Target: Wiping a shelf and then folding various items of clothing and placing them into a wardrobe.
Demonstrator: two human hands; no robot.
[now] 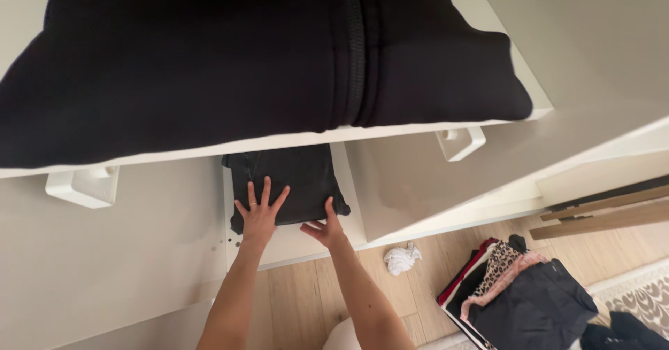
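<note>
A folded dark grey garment [293,176] lies in a low white drawer [296,245]. My left hand [259,211] rests flat on the garment with its fingers spread. At the garment's front right corner, my right hand [325,229] touches the edge with thumb and fingers apart. Neither hand grips anything. Above, a large folded black garment [209,57] lies on a white shelf [529,99] and hides the back of the drawer.
White handles [83,186] [460,142] stick out from the white fronts on both sides. On the wooden floor lie a crumpled white cloth [402,258] and a stack of folded clothes [516,291], with a patterned rug [637,294] at the right.
</note>
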